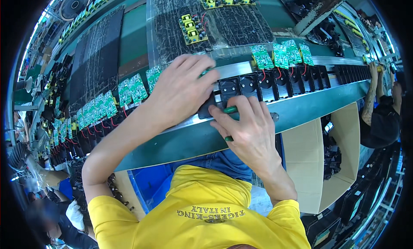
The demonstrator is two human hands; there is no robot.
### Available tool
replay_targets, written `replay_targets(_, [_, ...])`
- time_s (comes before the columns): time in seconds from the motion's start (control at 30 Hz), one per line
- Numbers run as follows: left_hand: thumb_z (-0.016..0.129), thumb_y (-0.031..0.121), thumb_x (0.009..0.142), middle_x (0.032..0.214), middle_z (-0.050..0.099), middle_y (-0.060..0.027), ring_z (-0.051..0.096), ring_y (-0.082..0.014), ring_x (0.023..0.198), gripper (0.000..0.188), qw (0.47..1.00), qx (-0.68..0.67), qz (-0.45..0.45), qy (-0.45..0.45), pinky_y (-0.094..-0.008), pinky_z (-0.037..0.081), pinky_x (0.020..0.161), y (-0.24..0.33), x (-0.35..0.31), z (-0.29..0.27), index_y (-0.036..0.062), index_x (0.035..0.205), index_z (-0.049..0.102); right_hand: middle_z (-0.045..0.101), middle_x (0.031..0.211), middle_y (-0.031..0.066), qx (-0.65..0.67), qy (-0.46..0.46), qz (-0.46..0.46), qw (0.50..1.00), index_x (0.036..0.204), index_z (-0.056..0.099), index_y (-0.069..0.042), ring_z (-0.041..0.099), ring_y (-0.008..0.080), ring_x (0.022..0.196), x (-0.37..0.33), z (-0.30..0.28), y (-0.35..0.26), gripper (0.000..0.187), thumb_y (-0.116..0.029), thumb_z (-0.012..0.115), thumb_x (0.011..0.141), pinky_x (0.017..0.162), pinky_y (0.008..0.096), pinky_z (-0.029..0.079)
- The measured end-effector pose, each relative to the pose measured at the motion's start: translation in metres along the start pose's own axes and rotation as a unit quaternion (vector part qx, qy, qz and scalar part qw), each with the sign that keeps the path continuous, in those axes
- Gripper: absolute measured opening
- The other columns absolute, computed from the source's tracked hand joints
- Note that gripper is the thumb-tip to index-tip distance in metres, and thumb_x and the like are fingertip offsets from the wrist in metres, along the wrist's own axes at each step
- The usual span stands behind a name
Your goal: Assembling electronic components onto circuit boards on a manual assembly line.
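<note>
A green bench (pixel 180 142) is stretching below. A black case (pixel 207 109) is lying just beside the right hand (pixel 248 124), which is gripping a green-handled tool (pixel 230 109); the left hand (pixel 183 89) is curling over the case, its hold unclear.

Head cam (L of pair), fisheye, looks steeply down & fwd: wearer's yellow shirt (pixel 206 227) nearest, btm ctr; L hand (pixel 180 87) & R hand (pixel 251 128) close, approx mid-frame; green bench (pixel 180 143) runs across under them, curving twd rim.

Long green workbench (pixel 172 145), round fan (pixel 74 4), bright strip lights (pixel 36 25).
</note>
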State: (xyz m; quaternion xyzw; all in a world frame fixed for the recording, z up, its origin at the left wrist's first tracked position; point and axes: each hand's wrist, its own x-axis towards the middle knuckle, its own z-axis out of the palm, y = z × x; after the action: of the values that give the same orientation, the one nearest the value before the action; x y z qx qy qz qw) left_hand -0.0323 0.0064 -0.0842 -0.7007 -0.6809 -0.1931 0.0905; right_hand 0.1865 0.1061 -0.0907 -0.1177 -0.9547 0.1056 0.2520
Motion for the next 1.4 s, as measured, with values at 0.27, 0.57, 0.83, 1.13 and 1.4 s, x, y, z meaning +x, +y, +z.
replay_targets(0.27, [0.079, 0.012, 0.098, 0.136, 0.068, -0.0089, 0.066, -0.0306, 0.126, 0.026, 0.998, 0.055, -0.015, -0.025, -0.0451, 0.050, 0.118, -0.012, -0.023, -0.041, 0.0092, 0.123, 0.073, 0.065, 0.115, 0.0060, 0.073, 0.055, 0.050, 0.995, 0.124, 0.090, -0.018, 0.059, 0.0233, 0.093, -0.008, -0.023, 0.009, 0.041, -0.018, 0.098, 0.085, 0.081, 0.0367, 0.054])
replay_targets(0.57, [0.079, 0.023, 0.104, 0.122, 0.071, -0.0093, 0.073, -0.0343, 0.105, 0.024, 0.970, 0.164, -0.161, -0.077, -0.0479, 0.060, 0.098, -0.092, 0.081, 0.006, 0.0068, 0.122, 0.075, 0.065, 0.114, 0.0081, 0.091, 0.082, 0.084, 0.989, 0.123, 0.091, -0.016, 0.061, 0.0231, 0.092, -0.010, -0.033, 0.021, 0.043, -0.012, 0.099, 0.081, 0.078, 0.0350, 0.054])
replay_targets(0.83, [0.082, 0.013, 0.093, 0.108, 0.074, -0.0143, 0.075, -0.0381, 0.094, 0.026, 0.968, 0.079, -0.177, -0.161, -0.0502, 0.060, 0.084, -0.105, 0.103, 0.023, 0.0023, 0.112, 0.069, 0.065, 0.113, 0.0082, 0.087, 0.098, 0.119, 0.984, 0.121, 0.091, -0.015, 0.061, 0.0223, 0.091, -0.012, -0.036, 0.028, 0.043, -0.008, 0.099, 0.080, 0.077, 0.0351, 0.054])
replay_targets(1.13, [0.074, 0.008, 0.091, 0.110, 0.077, -0.0229, 0.077, -0.0442, 0.091, 0.041, 0.950, -0.273, -0.154, -0.007, -0.0534, 0.059, 0.082, 0.018, 0.057, -0.040, 0.0031, 0.127, 0.055, 0.064, 0.110, 0.0070, 0.077, 0.207, 0.085, 0.972, 0.118, 0.092, -0.015, 0.061, 0.0200, 0.089, 0.041, -0.031, 0.023, 0.038, -0.004, 0.097, 0.082, 0.075, 0.0323, 0.052])
replay_targets(1.4, [0.081, 0.010, 0.090, 0.102, 0.077, -0.0147, 0.079, -0.0315, 0.085, 0.043, 0.984, -0.113, -0.122, -0.059, -0.0457, 0.060, 0.074, 0.049, 0.041, -0.069, 0.0047, 0.126, 0.058, 0.064, 0.109, 0.0068, 0.155, 0.225, 0.052, 0.960, 0.114, 0.092, -0.013, 0.059, 0.0174, 0.086, 0.037, -0.030, 0.014, 0.033, 0.000, 0.095, 0.083, 0.072, 0.0304, 0.050])
